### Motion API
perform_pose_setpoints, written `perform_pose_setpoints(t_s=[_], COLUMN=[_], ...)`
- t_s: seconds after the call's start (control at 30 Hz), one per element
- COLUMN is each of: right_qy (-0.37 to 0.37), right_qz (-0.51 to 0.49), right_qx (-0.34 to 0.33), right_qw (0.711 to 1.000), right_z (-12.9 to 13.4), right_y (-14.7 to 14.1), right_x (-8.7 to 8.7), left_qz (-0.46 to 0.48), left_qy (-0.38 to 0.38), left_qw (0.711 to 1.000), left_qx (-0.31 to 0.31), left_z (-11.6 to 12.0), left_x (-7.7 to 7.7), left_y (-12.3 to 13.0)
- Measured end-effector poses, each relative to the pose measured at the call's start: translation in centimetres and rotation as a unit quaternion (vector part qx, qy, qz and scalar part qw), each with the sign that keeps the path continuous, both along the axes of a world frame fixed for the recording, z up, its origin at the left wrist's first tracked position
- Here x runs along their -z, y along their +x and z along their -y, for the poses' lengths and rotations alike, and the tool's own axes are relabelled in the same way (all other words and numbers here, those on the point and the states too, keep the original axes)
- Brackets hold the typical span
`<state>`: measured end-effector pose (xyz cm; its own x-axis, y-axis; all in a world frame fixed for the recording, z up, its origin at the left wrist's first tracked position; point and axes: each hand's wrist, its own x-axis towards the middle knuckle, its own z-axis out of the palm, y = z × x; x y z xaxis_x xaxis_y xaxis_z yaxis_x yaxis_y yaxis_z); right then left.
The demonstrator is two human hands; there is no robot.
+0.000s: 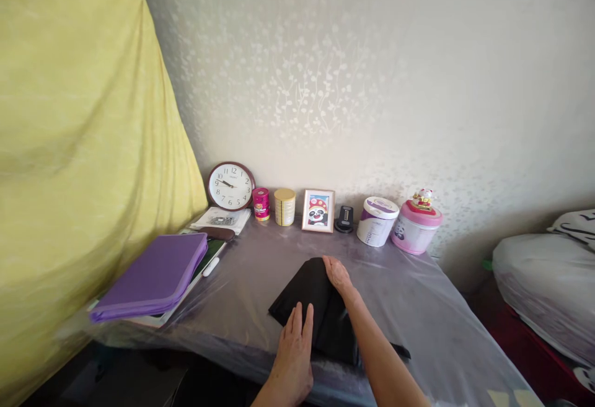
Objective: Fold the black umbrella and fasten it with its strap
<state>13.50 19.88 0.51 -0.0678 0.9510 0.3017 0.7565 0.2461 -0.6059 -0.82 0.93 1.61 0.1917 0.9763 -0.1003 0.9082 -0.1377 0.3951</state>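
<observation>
Black folded cloth (302, 283) lies on the tabletop (418, 308), under both hands. Left hand (296, 342): fingers straight, released, apparently resting on its near left part, probably to keep it flat. Right hand (338, 274): fingers laid over the far right edge, likely steadying it (pinch or mere press, cannot tell). Cloth smooth, faintly shiny, roughly wedge-shaped; tabletop glossy, creased, film-like. Round clock (231, 186) leans on wall (372, 85), presumably for support.

Two hands (294, 348) (338, 274), one black cloth (301, 284), four canisters (261, 205) (284, 210) (375, 226) (413, 233)
</observation>
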Motion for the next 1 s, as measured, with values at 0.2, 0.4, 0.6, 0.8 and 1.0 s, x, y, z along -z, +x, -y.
perform_pose_setpoints(t_s=[0.2, 0.4, 0.6, 0.8, 1.0], right_qy=[-0.003, -0.143, -0.224, -0.134, -0.166], right_qz=[-0.037, -0.207, -0.285, -0.185, -0.201], right_qx=[0.135, 0.164, 0.148, 0.166, 0.163], right_qw=[0.99, 0.954, 0.92, 0.959, 0.952], right_z=[4.0, 10.3, 12.4, 11.9, 11.3], right_y=[5.9, 9.0, 7.2, 6.9, 6.0], right_x=[-0.5, 1.1, 1.1, 0.7, -0.3], left_qz=[0.027, 0.06, 0.086, 0.151, 0.179], left_qy=[0.053, 0.063, 0.073, 0.053, 0.057], left_qw=[0.998, 0.996, 0.994, 0.987, 0.982], left_qx=[0.004, 0.004, -0.003, -0.015, -0.012], left_z=[0.2, 0.4, -0.1, -0.6, -0.4], left_x=[0.7, 0.6, 1.1, 0.8, 0.3], left_y=[-0.4, -0.8, -1.0, -1.6, -2.0])
